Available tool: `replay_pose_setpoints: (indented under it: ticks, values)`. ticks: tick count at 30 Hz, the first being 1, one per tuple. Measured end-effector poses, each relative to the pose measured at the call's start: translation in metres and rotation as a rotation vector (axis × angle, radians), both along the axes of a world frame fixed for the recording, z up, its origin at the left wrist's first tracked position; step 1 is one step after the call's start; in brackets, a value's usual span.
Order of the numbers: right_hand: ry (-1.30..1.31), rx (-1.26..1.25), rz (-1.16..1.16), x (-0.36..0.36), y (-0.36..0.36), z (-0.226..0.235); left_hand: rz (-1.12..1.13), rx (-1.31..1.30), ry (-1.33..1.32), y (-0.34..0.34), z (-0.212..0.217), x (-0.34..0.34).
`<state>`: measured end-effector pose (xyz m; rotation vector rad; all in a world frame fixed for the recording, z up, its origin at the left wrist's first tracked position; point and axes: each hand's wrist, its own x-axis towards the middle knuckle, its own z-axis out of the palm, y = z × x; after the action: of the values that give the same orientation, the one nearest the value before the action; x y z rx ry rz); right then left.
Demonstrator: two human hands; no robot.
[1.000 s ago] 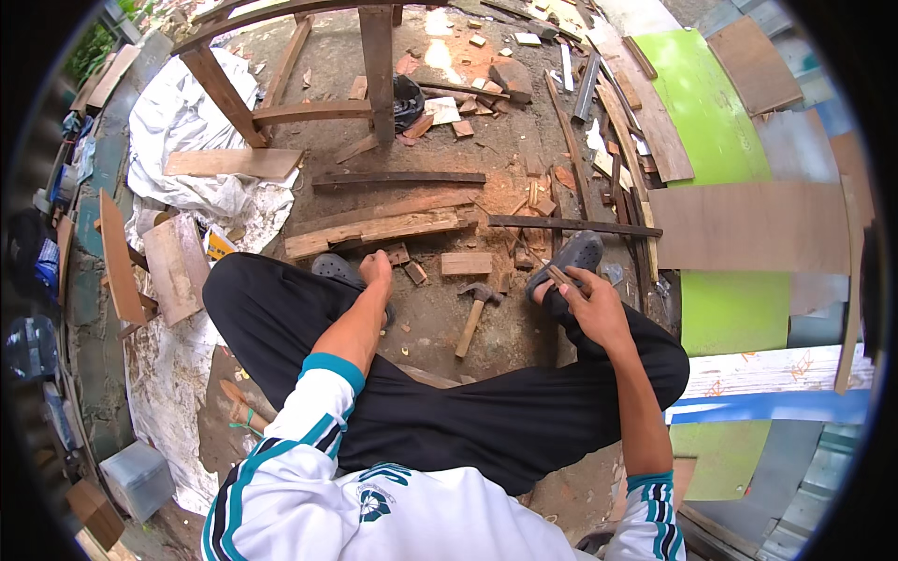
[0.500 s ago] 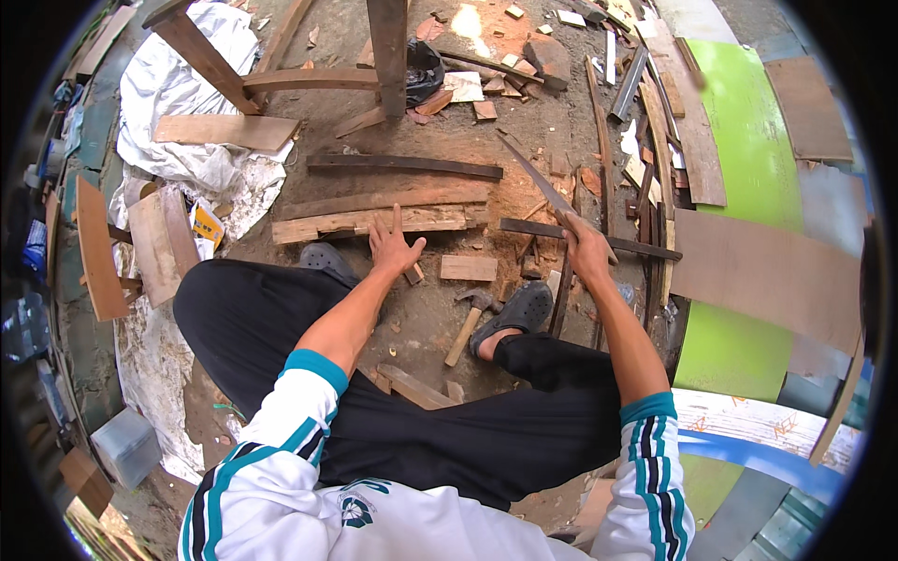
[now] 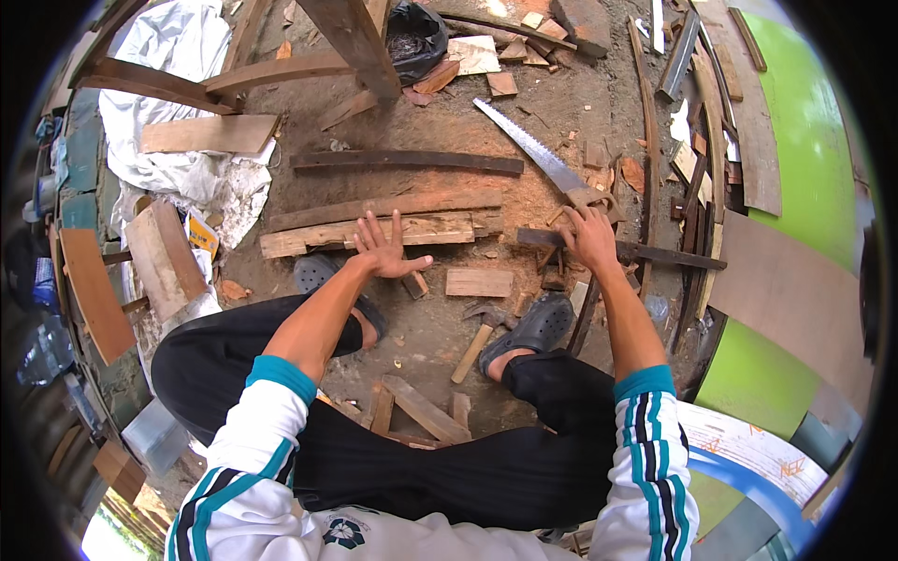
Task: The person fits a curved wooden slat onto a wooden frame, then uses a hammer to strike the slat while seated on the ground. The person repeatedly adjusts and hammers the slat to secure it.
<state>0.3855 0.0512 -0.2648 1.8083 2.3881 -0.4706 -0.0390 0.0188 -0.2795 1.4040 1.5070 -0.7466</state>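
My left hand [image 3: 382,248] is open, its fingers spread over a pale, rough wooden beam [image 3: 295,243]. My right hand [image 3: 589,241] is closed over a dark wooden strip [image 3: 669,255], just below the handle of a handsaw [image 3: 533,150]; its fingertips are partly hidden. The saw rests flat on the sawdust, its toothed blade pointing up and left. Behind the pale beam lies a brown plank [image 3: 440,200], and farther off a dark bar [image 3: 402,162]. A small wood block [image 3: 479,282] sits between my hands. Near my right foot is a hammer [image 3: 472,351].
A wooden frame with legs [image 3: 281,70] stands at the far left beside a white sheet [image 3: 168,89]. A black plastic bag [image 3: 412,42] and wood scraps lie beyond. Long strips [image 3: 645,140] and green boards [image 3: 795,122] line the right side. Offcuts [image 3: 421,407] lie between my legs.
My right hand has left the saw handle and moved onto the dark strip. The saw now lies flat. My left hand stays at the pale beam, fingers wider apart. The view has shifted.
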Motion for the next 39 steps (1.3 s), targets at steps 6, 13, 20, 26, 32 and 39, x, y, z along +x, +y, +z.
replay_pose_setpoints:
  ticks: [6, 13, 20, 26, 32, 39]
  values:
    - [-0.379, -0.127, 0.142, 0.023, -0.027, -0.012, 0.751, 0.636, 0.084, 0.052, 0.011, 0.025]
    - [-0.162, -0.124, 0.254, 0.020, -0.011, 0.029, 1.845, 0.428, 0.177, 0.158, -0.049, -0.005]
    - [0.071, -0.145, 0.264, -0.012, -0.018, 0.179, 1.816, 0.263, -0.214, 0.170, -0.075, -0.039]
    - [0.123, -0.169, 0.178, -0.055, -0.053, 0.271, 1.921, 0.434, -0.394, 0.158, -0.053, -0.035]
    - [0.073, -0.130, 0.100, -0.089, -0.068, 0.309, 1.620, 0.591, -0.667, 0.120, 0.010, -0.044]
    - [0.330, 0.088, 0.178, -0.130, -0.045, 0.324, 1.189, 0.921, -0.849, 0.053, 0.129, -0.031]
